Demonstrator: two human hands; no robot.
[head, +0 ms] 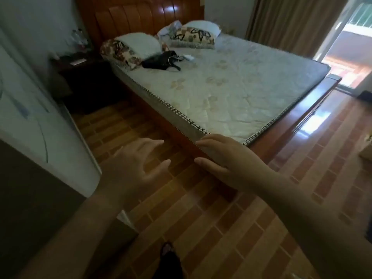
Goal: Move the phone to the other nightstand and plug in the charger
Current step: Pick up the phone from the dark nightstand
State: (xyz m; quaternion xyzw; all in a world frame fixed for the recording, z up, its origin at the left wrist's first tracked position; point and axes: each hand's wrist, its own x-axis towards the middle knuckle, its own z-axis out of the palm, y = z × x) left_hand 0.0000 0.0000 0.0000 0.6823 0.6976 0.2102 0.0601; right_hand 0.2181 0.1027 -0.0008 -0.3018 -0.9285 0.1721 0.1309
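A dark nightstand (84,77) stands left of the bed's head, with a flat phone-like object (78,61) on top. A white charger block (188,57) with a thin white cable (173,59) lies on the mattress beside a black garment (161,61). My left hand (136,168) hovers over the floor with fingers spread, holding nothing. My right hand (219,158) is also open, its fingertips near the bed's near corner. Both hands are far from the nightstand. The nightstand on the bed's far side is hidden behind the pillows.
The bed (231,93) with a wooden headboard (141,15) fills the middle. Several pillows (128,49) lie at its head. A white cabinet (40,121) stands at my left. Tiled floor (191,218) runs between cabinet and bed. Curtains (291,21) and a bright doorway (354,47) are at the right.
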